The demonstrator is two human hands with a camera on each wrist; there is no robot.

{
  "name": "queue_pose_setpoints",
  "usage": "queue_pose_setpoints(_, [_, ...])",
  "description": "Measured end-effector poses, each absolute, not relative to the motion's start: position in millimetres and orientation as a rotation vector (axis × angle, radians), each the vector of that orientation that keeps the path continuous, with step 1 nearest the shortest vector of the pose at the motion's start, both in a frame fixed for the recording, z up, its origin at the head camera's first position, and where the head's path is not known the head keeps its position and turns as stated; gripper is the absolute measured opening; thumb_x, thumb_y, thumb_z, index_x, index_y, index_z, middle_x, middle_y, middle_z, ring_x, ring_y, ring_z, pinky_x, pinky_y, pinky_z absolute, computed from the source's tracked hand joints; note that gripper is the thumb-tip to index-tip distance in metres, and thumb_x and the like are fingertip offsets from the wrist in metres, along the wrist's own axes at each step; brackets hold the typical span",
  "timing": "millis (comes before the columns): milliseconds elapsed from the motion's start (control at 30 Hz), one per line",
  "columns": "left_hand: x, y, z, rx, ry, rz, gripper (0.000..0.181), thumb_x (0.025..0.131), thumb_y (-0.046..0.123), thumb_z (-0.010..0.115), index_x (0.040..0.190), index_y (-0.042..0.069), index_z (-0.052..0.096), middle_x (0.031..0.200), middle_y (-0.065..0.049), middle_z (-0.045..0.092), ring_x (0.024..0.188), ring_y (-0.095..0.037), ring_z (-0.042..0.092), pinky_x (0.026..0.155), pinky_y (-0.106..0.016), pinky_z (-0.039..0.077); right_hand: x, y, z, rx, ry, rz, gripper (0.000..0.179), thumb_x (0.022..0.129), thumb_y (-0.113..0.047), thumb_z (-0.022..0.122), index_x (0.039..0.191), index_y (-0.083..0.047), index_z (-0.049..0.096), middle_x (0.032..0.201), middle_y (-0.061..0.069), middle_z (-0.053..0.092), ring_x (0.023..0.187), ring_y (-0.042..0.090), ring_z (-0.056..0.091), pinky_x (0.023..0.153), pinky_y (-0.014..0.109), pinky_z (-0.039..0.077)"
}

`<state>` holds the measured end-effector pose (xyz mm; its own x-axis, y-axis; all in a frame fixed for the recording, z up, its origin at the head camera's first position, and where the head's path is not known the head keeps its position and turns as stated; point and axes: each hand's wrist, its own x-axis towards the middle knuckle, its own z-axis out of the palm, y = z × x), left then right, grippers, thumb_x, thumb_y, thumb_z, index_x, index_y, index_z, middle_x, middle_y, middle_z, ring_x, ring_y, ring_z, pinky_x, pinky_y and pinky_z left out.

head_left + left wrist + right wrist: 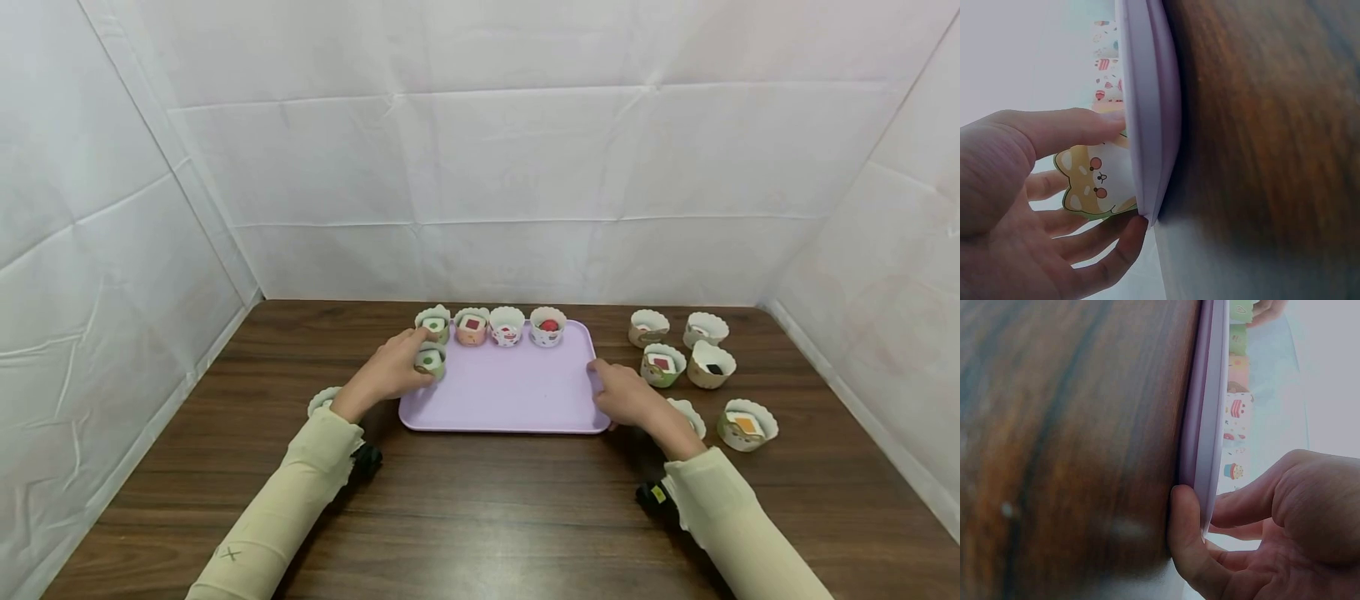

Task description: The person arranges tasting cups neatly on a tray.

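A lilac tray lies on the dark wooden table. My left hand is at its left edge, thumb and fingers around a green paper baking cup holding a white piece with a green spot. In the left wrist view, this cup's front carries a dog face. At the tray's right edge, my right hand pinches the rim, thumb above and a finger beneath. Along the back of the tray stand another green cup, an orange cup and two white patterned cups.
On the right of the table stand several more paper cups, among them one with a red-topped white piece and one with an orange-topped piece. Another cup is partly hidden behind my left wrist. White sheeting encloses the table's back and sides.
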<state>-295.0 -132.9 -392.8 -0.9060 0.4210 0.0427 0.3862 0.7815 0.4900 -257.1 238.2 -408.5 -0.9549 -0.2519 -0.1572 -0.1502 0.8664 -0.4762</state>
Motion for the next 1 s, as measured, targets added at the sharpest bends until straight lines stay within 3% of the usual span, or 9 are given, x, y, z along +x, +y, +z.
queue_pose_setpoints(733, [-284.9, -136.4, -386.2, 0.618, 2.945, 0.798, 0.066, 0.091, 0.025, 0.078, 0.148, 0.007, 0.05, 0.143, -0.02, 0.053, 0.123, -0.035, 0.058, 0.102, -0.054, 0.052, -258.2, 240.6, -411.6, -0.294, 2.815, -0.697, 0.054, 0.095, 0.002, 0.049, 0.147, 0.012, 0.04, 0.132, 0.041, 0.053, 0.058, 0.017, 0.065, 0.05, 0.028, 0.058])
queue_pose_setpoints(1000, [-277.7, -148.2, -383.7, 0.623, 2.969, 0.828, 0.075, 0.094, 0.034, 0.075, 0.153, 0.001, 0.04, 0.148, -0.023, 0.05, 0.126, -0.037, 0.056, 0.106, -0.058, 0.05, -257.3, 239.6, -409.7, -0.296, 2.814, -0.709, 0.054, 0.094, 0.002, 0.049, 0.147, 0.012, 0.04, 0.132, 0.041, 0.053, 0.059, 0.018, 0.065, 0.05, 0.027, 0.058])
